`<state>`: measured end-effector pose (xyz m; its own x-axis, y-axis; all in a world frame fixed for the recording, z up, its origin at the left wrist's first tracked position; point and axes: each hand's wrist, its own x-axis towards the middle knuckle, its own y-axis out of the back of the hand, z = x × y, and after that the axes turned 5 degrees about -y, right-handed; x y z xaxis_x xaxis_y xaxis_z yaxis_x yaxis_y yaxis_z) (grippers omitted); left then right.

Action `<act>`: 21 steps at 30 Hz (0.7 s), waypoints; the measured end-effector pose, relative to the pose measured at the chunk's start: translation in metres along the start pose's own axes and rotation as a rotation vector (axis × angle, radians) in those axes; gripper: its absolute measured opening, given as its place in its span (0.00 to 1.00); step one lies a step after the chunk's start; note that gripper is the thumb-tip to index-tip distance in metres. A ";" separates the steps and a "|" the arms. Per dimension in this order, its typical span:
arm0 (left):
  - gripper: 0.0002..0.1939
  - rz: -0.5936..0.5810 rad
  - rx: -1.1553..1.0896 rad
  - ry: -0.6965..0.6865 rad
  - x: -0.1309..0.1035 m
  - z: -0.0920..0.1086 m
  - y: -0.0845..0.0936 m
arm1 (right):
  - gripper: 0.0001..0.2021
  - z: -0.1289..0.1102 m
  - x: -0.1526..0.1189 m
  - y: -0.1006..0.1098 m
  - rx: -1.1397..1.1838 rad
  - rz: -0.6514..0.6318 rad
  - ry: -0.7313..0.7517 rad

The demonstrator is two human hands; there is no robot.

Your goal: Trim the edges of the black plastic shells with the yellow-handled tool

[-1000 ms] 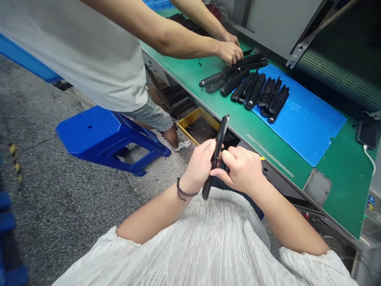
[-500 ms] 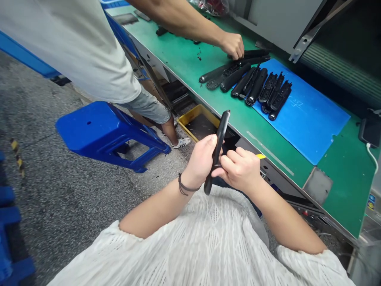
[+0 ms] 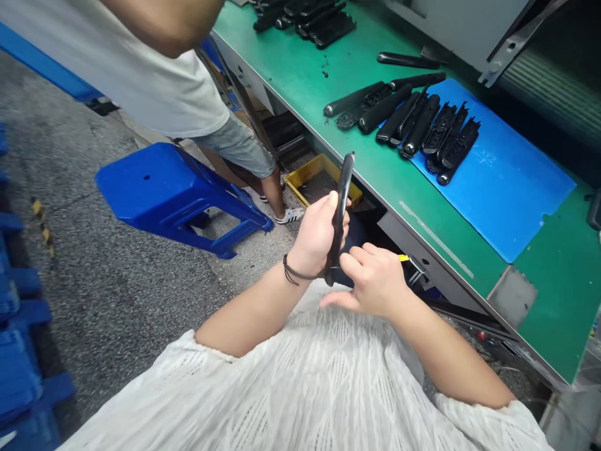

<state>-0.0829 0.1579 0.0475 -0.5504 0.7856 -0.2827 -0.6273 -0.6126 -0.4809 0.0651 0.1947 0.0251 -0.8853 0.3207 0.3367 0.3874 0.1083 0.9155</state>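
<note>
A long, slightly curved black plastic casing [image 3: 344,194] stands nearly upright in front of my body. My left hand [image 3: 319,228] is closed round its middle, thumb along the near side. Close to the casing's lower end, my right hand [image 3: 375,279] has its fingers curled on a yellow-handled knife [image 3: 404,257], with the thumb stretched out to the left. Only the end of the yellow handle sticks out past the right hand. Most of the knife is hidden by the fingers, and I cannot tell whether its tip touches the casing.
Similar black casings [image 3: 420,125] lie in a row on the green bench [image 3: 300,75] and blue sheet [image 3: 507,188]. More parts [image 3: 305,19] lie farther back. A yellow bin [image 3: 305,175] sits below. A co-worker [image 3: 188,94] stands at left beside a blue stool [image 3: 145,178].
The co-worker's hand has left the casings and the arm has drawn back left. My right hand has shifted slightly down the casing, its thumb now away from it. My view has shifted a little.
</note>
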 end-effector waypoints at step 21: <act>0.21 0.442 -0.221 0.110 0.043 0.020 0.069 | 0.13 -0.005 0.031 -0.038 0.187 0.086 -0.248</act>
<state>-0.1609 0.1472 0.0186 -0.6685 0.4671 -0.5787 -0.2092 -0.8648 -0.4564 0.0214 0.1963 0.0018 -0.7665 0.5534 0.3258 0.5189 0.2349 0.8219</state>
